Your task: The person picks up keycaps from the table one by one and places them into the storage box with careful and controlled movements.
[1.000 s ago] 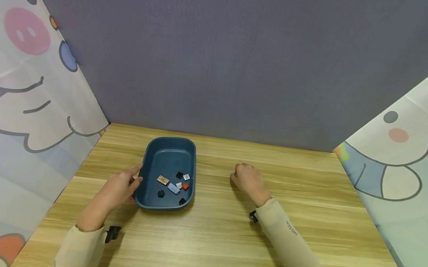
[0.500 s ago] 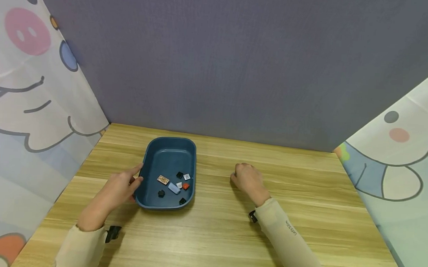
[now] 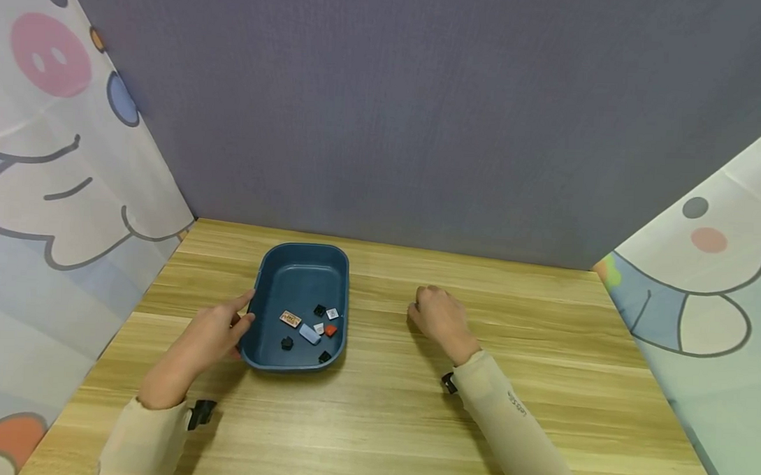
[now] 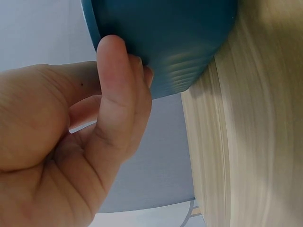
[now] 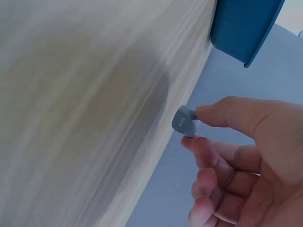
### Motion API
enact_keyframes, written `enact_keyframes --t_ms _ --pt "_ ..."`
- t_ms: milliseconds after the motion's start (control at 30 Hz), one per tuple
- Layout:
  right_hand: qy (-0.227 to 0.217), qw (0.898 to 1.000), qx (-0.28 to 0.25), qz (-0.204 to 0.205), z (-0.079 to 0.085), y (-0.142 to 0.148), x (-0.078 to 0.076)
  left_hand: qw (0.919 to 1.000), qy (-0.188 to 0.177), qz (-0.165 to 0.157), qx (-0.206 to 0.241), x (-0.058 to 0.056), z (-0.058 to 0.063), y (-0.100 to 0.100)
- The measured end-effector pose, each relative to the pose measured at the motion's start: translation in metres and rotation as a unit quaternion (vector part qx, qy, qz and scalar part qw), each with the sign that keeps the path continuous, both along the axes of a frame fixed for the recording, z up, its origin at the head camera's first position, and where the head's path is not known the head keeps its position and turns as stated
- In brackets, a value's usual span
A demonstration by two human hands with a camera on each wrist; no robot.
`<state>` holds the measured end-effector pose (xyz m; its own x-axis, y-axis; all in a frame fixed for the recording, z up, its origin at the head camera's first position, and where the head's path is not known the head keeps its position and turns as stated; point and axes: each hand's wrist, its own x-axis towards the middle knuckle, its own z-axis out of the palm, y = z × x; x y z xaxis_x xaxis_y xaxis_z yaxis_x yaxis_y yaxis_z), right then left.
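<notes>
A blue tray [image 3: 293, 283] stands on the left half of the table, holding several small keycaps: a long tan one [image 3: 291, 320], a long light blue one [image 3: 310, 334], a red one [image 3: 330, 331], plus white and black ones. My left hand [image 3: 210, 333] pinches the tray's left rim, thumb over it and fingers against the outer wall in the left wrist view. Right of the tray, my right hand [image 3: 443, 323] is low over the table. Between its thumb and index finger it pinches a grey-blue keycap [image 5: 182, 120] marked "Ins"; the other fingers are curled.
The wooden table [image 3: 361, 432] ends at a grey panel [image 3: 384, 126] along the back. Printed cartoon sheets flank it, one on the left [image 3: 38, 128] and one on the right [image 3: 731, 278]. A small black device [image 3: 201, 413] sits at the left wrist.
</notes>
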<state>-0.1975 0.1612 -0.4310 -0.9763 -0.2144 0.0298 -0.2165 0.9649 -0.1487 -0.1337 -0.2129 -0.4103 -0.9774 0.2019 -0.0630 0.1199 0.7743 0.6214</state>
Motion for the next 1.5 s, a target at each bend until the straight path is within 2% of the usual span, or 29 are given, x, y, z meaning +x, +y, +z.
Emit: enact_keyframes --t_ms 400,667,867,1033,1267,1500 --pt "0.069 0.995 -0.066 0.042 0.011 -0.014 -0.005 1.0000 -0.002 -0.004 0.005 -0.001 0.000 -0.001" --pt "0.096 0.978 -0.159 0.095 0.021 -0.036 -0.008 0.9999 0.015 -0.005 -0.001 -0.001 -0.002 -0.002" --pt "0.082 0.972 -0.185 0.115 0.027 -0.061 -0.013 0.9998 0.021 -0.005 -0.004 0.000 -0.002 -0.003" --pt "0.064 0.968 -0.194 0.147 0.029 -0.086 -0.019 0.9998 0.017 -0.004 0.000 0.001 -0.001 -0.003" --pt "0.034 0.963 -0.180 0.199 0.031 -0.122 -0.024 0.9998 0.016 -0.003 -0.005 0.001 -0.001 -0.003" --pt "0.011 0.963 -0.155 0.222 0.031 -0.144 -0.027 0.9999 0.013 -0.003 0.001 0.001 -0.002 -0.001"
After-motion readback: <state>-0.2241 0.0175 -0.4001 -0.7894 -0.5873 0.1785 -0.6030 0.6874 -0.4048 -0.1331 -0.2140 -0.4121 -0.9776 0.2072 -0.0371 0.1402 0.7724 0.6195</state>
